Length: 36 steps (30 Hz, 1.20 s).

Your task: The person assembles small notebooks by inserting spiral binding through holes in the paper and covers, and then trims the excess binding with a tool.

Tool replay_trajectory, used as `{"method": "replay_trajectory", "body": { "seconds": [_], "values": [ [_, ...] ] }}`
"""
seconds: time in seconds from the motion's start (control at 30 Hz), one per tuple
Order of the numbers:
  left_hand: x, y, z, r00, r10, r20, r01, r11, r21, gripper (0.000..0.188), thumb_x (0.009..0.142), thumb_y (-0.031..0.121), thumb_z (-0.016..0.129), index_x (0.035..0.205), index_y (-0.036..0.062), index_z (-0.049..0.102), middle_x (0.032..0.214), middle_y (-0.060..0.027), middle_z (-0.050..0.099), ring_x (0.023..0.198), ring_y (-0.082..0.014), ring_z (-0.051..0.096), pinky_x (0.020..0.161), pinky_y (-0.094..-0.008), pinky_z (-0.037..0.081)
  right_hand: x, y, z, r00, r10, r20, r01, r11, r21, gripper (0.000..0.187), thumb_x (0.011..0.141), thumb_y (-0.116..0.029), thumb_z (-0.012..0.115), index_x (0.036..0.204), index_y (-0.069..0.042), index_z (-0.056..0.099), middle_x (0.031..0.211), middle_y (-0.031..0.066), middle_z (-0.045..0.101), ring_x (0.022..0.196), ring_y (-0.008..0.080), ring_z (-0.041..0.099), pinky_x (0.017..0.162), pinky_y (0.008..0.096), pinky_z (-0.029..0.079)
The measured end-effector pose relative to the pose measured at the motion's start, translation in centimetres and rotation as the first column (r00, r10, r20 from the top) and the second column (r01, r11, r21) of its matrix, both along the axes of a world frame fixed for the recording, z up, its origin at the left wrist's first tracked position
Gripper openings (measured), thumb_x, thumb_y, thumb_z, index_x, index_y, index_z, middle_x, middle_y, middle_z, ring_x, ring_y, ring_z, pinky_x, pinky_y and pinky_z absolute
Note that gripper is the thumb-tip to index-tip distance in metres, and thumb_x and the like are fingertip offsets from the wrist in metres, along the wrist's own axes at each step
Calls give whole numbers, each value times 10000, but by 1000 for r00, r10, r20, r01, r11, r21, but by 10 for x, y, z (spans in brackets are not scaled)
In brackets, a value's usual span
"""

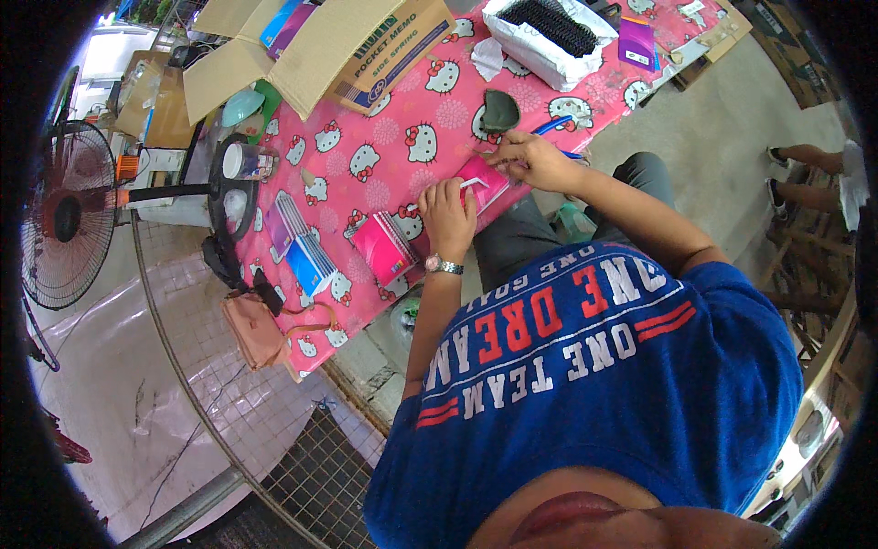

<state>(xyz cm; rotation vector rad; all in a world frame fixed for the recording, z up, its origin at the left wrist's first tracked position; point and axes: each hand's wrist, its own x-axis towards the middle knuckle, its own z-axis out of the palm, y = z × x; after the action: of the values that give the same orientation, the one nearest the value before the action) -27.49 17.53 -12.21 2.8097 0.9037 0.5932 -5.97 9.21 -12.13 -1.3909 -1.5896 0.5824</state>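
L hand (447, 217) presses down on a small pink notebook (483, 180) at the table's near edge, fingers curled over its lower end, wristwatch (444, 265) on that wrist. R hand (529, 160) sits at the notebook's upper end, fingertips pinched on it; can't tell exactly what's between them, maybe a thin white strip. So the notebook lies between both hands, held at each end, tilted diagonal w/ the table edge. Just past the R hand: a dark grey pouch (499, 110) and a blue pen (552, 125). Near the L hand, a stack of pink notebooks (382, 247), then blue ones (309, 263) beside. All on a pink cartoon-cat tablecloth (402, 137). Farther off, an open cardboard box (320, 46), a white bag (549, 37), a standing fan (64, 215).
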Motion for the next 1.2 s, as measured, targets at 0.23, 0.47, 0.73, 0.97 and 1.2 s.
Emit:
{"method": "replay_trajectory", "body": {
  "seconds": [0.23,0.47,0.73,0.97,1.2],
  "values": [
    [2,1,1,1000,-20,-10,20,1000,7,233,908,247,569,1027,47,583,972,-117,619,959,-307,544,931,-451,367,4,3,-10,986,153,-65,-160,980,-118,292,799,-35,637,1090,-48,652,929,168,619,852,305,632,749,395,509],
    [9,-6,3,998,-51,28,51,999,4,254,887,218,578,1079,53,568,999,-120,623,999,-312,547,961,-458,358,2,2,22,974,210,-82,-224,943,-248,405,858,-122,611,1248,-53,523,828,175,622,769,310,639,686,412,493],
    [9,-9,4,997,-69,-29,68,998,-10,241,874,222,596,1061,73,568,967,-114,616,994,-291,550,987,-471,342,-2,8,22,960,256,115,-221,941,-255,401,835,-103,630,1211,-46,502,904,193,621,812,337,645,691,411,497],
    [10,-9,6,996,-85,14,85,996,-34,224,864,201,603,1018,42,566,955,-127,626,971,-319,554,967,-467,347,-3,12,45,935,327,137,-255,889,-379,488,830,-222,681,1239,-66,465,1030,224,592,921,398,618,744,480,507],
    [5,-8,-1,996,-86,0,86,996,-36,237,874,202,598,1040,39,554,964,-132,625,968,-330,554,985,-476,348,6,43,37,951,306,39,-253,847,-467,468,801,-268,694,1188,-67,524,1175,205,547,1012,403,584,856,468,489]
  ]
}}
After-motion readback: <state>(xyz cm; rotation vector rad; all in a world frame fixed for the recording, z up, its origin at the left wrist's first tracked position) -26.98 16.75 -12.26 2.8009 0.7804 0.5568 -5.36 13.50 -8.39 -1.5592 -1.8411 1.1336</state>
